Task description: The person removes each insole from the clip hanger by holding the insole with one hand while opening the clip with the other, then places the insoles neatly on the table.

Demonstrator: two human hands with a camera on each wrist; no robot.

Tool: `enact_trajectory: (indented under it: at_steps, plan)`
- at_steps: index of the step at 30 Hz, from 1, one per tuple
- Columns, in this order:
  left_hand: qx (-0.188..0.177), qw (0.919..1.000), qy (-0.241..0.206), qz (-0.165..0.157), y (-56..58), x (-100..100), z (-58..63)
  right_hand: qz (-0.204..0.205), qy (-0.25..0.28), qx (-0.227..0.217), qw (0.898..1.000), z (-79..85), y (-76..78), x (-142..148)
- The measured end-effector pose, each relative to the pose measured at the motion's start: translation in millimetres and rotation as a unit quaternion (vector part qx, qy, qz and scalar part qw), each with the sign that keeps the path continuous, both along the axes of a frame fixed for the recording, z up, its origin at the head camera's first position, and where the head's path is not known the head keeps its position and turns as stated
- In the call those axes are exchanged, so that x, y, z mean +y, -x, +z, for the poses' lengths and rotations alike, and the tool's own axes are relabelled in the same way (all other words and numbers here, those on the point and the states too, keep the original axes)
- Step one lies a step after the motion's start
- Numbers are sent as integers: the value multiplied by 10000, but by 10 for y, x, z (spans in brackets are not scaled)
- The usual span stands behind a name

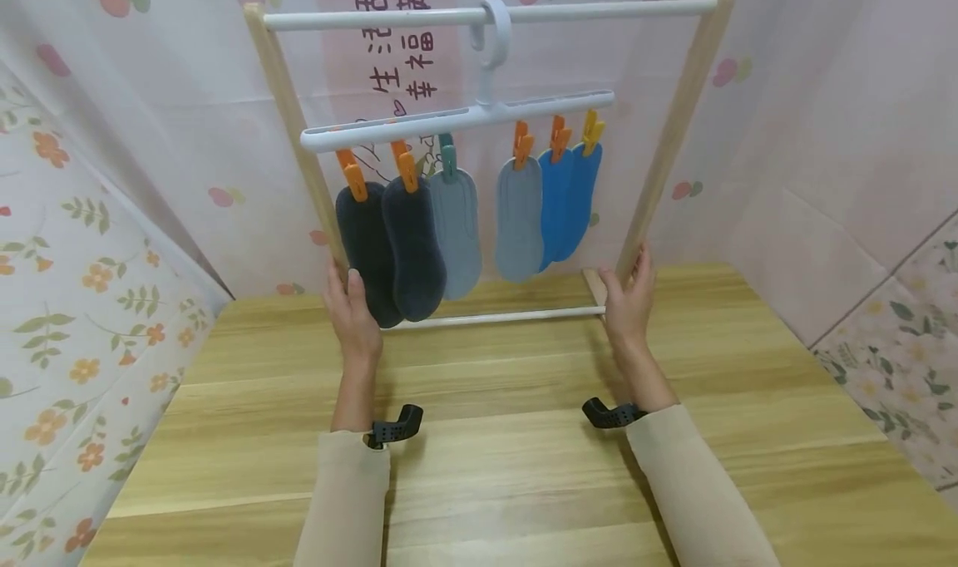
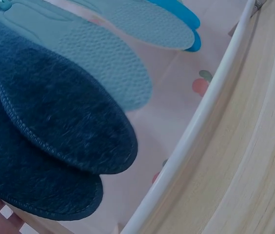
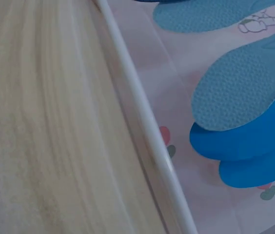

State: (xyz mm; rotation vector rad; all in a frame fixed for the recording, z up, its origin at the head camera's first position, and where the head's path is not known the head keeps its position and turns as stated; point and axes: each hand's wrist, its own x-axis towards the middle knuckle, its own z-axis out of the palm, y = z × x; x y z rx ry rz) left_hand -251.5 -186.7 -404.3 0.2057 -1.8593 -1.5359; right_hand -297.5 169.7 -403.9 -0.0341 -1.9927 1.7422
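A small rack with light wooden side posts point(image 1: 677, 118) and white rods stands at the back of the table. My left hand point(image 1: 355, 318) grips its left post low down, and my right hand point(image 1: 627, 308) grips the right post at a similar height. From the top rod hangs a white hanger point(image 1: 449, 124), tilted lower on the left. Clothespins point(image 1: 407, 168) on it hold two fuzzy dark insoles point(image 1: 416, 255), two grey-blue insoles point(image 1: 519, 226) and two bright blue insoles point(image 1: 585, 205). In the left wrist view the dark insoles point(image 2: 64, 107) hang close to my left fingers.
The wood-grain table point(image 1: 479, 467) extends toward me in front of the rack's lower white rod point(image 1: 494, 318). A printed curtain point(image 1: 187, 135) hangs behind, with flowered cloth point(image 1: 82, 367) at the left and a patterned wall point(image 1: 898, 342) at the right.
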Motion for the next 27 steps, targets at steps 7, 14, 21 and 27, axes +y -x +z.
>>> enact_trajectory:
  at_steps: [7,14,21,27]
  plan:
    - [-5,9997,-2,-227,1,16,-9,122,456,-180,9987,27,-44,101]
    - [211,9987,-29,-468,-19,6,42,283,661,-306,9969,102,-118,131]
    - [293,9985,-173,-419,-42,-15,52,247,248,-455,9984,236,-164,107]
    - [303,9989,-290,-218,-87,4,146,-523,-964,728,9913,474,-286,57]
